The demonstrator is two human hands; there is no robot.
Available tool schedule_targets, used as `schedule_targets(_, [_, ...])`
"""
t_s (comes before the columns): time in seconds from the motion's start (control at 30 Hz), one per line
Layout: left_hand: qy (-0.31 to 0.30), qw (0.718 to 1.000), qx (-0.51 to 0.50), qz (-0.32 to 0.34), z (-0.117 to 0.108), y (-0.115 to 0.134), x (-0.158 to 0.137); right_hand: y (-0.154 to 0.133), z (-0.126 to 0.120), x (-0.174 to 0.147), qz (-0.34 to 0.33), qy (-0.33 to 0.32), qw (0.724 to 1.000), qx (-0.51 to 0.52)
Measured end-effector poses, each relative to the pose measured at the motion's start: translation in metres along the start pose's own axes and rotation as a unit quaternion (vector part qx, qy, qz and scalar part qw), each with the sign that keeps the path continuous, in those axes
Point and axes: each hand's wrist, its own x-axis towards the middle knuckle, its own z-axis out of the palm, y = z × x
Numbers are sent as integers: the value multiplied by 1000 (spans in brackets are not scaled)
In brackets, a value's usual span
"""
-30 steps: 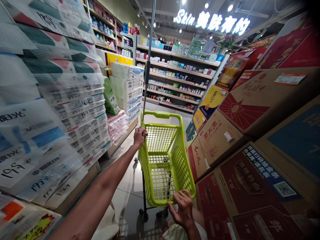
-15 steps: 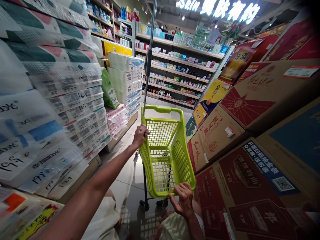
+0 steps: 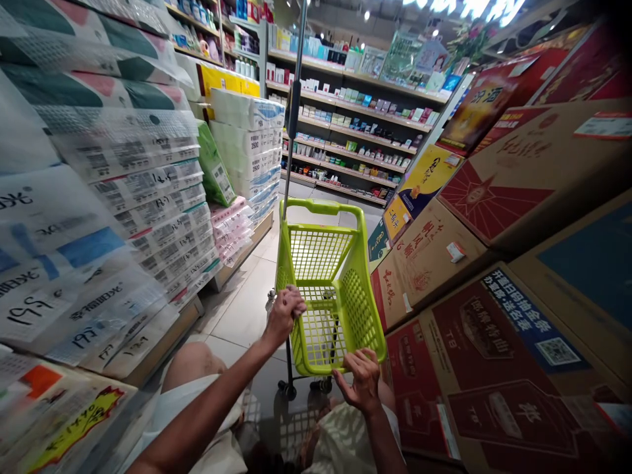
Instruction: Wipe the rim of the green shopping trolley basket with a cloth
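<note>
A lime-green plastic shopping cart (image 3: pixel 372 289) stands in front of me, its mesh basket holding nothing. My left hand (image 3: pixel 286 313) is closed at the basket's left rim, fingers curled; its palm side is hidden. My right hand (image 3: pixel 363 378) grips the near rim at the right corner, fingers bent over the edge and thumb out to the left. A thin pole (image 3: pixel 295 112) with a dark sleeve rises from the cart's far left corner.
Stacked wrapped paper packs (image 3: pixel 148 178) with handwritten prices line the left side. Cardboard cartons (image 3: pixel 424 263) are piled close along the right. Shelves (image 3: pixel 345 105) of small boxes and bottles cross the far end. Pale floor tiles (image 3: pixel 239 296) show left of the cart.
My left hand has come back toward me along the cart's left side. My right hand stays on the near rim. The view has tilted slightly down.
</note>
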Motion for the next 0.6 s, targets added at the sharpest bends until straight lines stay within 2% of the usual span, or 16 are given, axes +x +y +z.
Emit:
schedule_targets(0.1, [17,999,13,-46,-3,6,30,-2,-1,1,6,-1,1000,-3])
schedule_targets(0.17, [34,998,2,-53,2,11,26,-4,-1,2,14,3,1000,-5])
schedule_targets(0.23, [31,998,-23,-43,10,16,-9,-6,0,3,23,8,1000,-5])
schedule_targets(0.37, [27,999,-33,-22,27,15,-106,-6,3,3,24,10,1000,-10])
schedule_targets(0.43, [23,999,-39,-17,31,12,-126,-6,5,3,21,13,1000,-16])
schedule_targets(0.5, [26,998,-56,-19,32,9,-119,-6,6,3,22,15,999,-19])
schedule_targets(0.6, [65,992,-91,-58,35,7,-88,-5,5,1,24,16,999,-22])
